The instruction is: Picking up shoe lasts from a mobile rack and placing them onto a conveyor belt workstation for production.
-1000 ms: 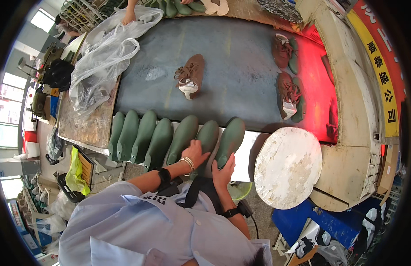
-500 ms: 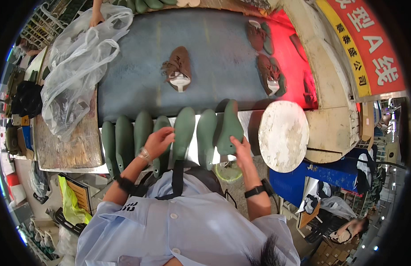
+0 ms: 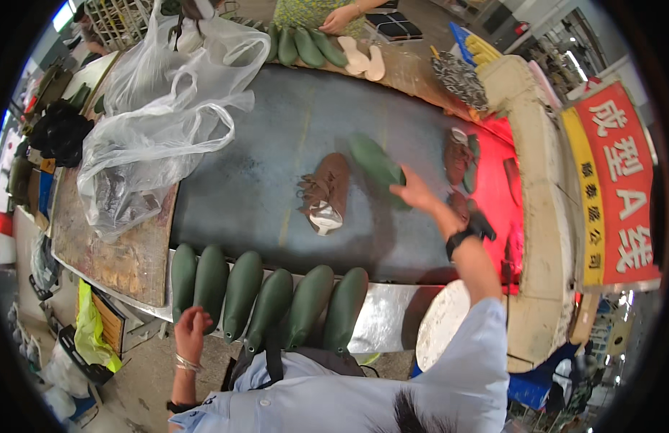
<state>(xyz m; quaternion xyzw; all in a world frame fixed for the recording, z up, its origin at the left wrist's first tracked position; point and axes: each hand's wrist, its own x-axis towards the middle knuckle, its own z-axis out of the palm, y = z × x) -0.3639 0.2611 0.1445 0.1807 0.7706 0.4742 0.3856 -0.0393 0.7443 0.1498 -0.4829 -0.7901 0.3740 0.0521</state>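
My right hand (image 3: 415, 195) reaches out over the dark conveyor belt (image 3: 276, 144) and grips a green shoe last (image 3: 376, 164) at its near end. A brown shoe upper (image 3: 326, 191) lies on the belt just left of it. My left hand (image 3: 191, 328) hangs at the near metal edge, fingers loosely apart, holding nothing, beside the left end of a row of several green shoe lasts (image 3: 269, 303) lined up side by side.
More brown shoe uppers (image 3: 461, 155) lie near the red-lit oven mouth (image 3: 504, 180) on the right. A clear plastic bag (image 3: 161, 123) lies at the left. Another person's hand (image 3: 340, 18) rests by lasts at the far side. A white round disc (image 3: 439, 325) sits below the belt.
My right hand has lifted one green last off the near row and carried it out over the belt. My left hand dropped back from the row to the near edge.
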